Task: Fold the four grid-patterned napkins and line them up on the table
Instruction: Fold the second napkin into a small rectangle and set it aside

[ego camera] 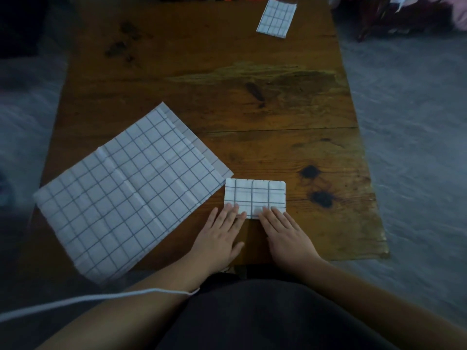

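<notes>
Your left hand (217, 237) and right hand (288, 237) press the napkin (255, 194) with flat fingers; lift fast and it may unfold.

Bare wood runs across the middle and far left of the desk (227, 97), open from the small folded napkin (255, 194) near the front edge up to a second folded napkin (276, 17) at the far right corner, well apart. The front left is covered by the spread napkins (131, 188), flat and askew, one corner just beside the small folded napkin. The left hand (219, 236) and right hand (285, 236) lie flat side by side on that napkin's near edge, with bare wood to their right.
</notes>
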Demonstrator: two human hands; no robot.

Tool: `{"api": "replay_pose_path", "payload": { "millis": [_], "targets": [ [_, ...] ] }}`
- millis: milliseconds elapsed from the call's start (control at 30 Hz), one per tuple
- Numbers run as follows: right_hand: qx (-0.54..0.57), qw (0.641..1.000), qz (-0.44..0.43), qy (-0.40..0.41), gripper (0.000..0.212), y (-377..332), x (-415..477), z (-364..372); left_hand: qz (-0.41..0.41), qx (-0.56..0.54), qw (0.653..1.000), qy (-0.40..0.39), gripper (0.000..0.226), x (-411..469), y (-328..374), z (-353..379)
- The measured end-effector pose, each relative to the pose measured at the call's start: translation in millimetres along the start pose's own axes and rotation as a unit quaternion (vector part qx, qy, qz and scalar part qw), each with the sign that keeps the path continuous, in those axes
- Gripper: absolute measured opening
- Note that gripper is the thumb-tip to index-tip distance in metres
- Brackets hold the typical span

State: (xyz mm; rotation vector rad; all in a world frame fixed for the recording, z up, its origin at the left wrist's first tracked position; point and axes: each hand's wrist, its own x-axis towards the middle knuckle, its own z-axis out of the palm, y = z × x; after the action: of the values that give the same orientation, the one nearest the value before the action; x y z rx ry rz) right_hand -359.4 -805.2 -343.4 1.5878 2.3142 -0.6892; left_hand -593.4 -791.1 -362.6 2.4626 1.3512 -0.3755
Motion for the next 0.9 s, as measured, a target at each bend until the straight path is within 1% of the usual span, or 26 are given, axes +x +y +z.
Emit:
{"api": "replay_pose_path", "payload": {
  "millis": [100,167,233,333,533,600,667,767,900],
  "targets": [
    [0.01,1.0,-0.003,-0.001,0.067,-14.5,-0.7,6.8,0.015,0.006,1.0,-0.01,0.076,-3.4,10.1,2.1],
    [0.014,1.0,0.013,0.002,0.07,-15.3,-2.1,12.4,0.002,0.003,1.0,-0.016,0.075,-4.8,12.9,4.5],
    [0.008,1.0,0.027,0.012,0.067,-12.1,-7.3,16.3,-0.014,-0.002,1.0,-0.01,0.073,-9.9,10.5,7.2],
    [0.013,0.998,0.059,0.016,0.062,-5.0,-17.6,16.0,-0.023,-0.015,1.0,-0.009,0.071,-20.0,-1.8,10.7],
    [0.019,0.992,0.123,0.03,0.065,4.2,-34.6,14.2,-0.037,-0.022,0.999,-0.007,0.071,-29.4,-13.6,5.4],
    [0.03,0.992,0.121,0.038,0.065,-4.5,-31.7,9.0,-0.034,-0.022,0.999,0.011,0.071,-25.8,-6.5,-1.1],
    [0.034,0.994,0.095,0.047,0.064,-17.7,-23.1,4.1,-0.013,-0.032,0.999,0.024,0.071,-17.7,6.6,-8.8],
    [0.051,0.995,0.068,0.043,0.062,-35.2,-5.9,1.1,0.009,-0.031,0.999,0.019,0.071,-1.8,26.5,-16.4],
    [0.065,0.994,0.084,0.036,0.063,-30.6,0.2,4.2,-0.026,-0.042,0.999,-0.013,0.069,5.1,24.6,-12.2]
  ]
}}
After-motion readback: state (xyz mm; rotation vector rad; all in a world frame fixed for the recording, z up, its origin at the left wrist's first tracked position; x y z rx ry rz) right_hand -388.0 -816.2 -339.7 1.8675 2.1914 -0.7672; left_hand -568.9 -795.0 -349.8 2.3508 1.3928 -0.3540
